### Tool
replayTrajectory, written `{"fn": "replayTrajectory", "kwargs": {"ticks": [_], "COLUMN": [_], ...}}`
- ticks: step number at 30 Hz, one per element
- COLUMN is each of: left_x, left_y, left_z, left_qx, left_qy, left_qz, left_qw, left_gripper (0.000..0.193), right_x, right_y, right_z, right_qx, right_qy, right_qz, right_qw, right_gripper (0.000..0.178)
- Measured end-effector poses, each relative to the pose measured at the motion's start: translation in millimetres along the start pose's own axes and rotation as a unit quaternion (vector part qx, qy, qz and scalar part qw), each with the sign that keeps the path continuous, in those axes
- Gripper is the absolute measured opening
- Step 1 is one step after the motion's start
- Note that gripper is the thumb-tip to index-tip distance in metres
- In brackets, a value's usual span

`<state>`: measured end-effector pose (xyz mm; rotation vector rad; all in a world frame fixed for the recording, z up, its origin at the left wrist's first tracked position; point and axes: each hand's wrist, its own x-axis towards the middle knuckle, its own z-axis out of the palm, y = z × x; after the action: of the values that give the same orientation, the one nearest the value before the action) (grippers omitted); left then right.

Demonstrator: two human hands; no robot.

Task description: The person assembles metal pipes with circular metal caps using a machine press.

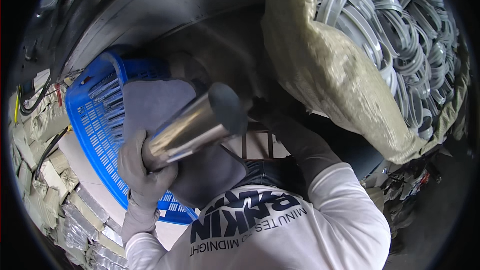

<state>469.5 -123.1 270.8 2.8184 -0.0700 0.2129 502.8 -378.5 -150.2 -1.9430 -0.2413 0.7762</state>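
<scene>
My left hand (145, 162), in a grey glove, is wrapped around the lower end of a shiny metal cylinder (192, 132). The cylinder tilts up to the right, its dark round end facing away from my palm. Behind it, smooth grey curved pieces (155, 102) lie over a blue plastic basket (102, 152). My right hand (265, 112), gloved with dark fingertips, reaches forward beside the cylinder's far end, apart from it. Shadow hides its fingers, and I cannot make out anything in them.
A beige woven sack (340, 75) full of grey plastic rings (400, 40) stands at the right. Wrapped packages (75, 215) are stacked on the left. A dark curved machine surface (165, 5) rises at the back, with black cables (42, 102) at its left.
</scene>
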Motion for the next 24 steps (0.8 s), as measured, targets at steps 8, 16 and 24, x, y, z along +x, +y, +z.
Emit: {"fn": "replayTrajectory", "kwargs": {"ticks": [8,16,24], "left_x": [-16,-23,-24], "left_y": [2,10,32], "left_z": [-7,-18,-6], "left_qx": [-0.028,-0.069,-0.035], "left_qy": [0.031,0.040,-0.016], "left_qz": [-0.027,0.015,0.141], "left_qw": [0.999,0.997,0.989], "left_gripper": [0.073,0.073,0.067], "right_x": [-73,-152,-161], "right_y": [-208,-267,-272], "right_z": [-129,-168,-157], "right_qx": [0.146,0.660,0.143], "right_qy": [-0.003,-0.105,0.263], "right_qz": [-0.042,-0.015,-0.279], "right_qw": [0.988,0.744,0.912], "right_gripper": [0.046,0.065,0.039]}}
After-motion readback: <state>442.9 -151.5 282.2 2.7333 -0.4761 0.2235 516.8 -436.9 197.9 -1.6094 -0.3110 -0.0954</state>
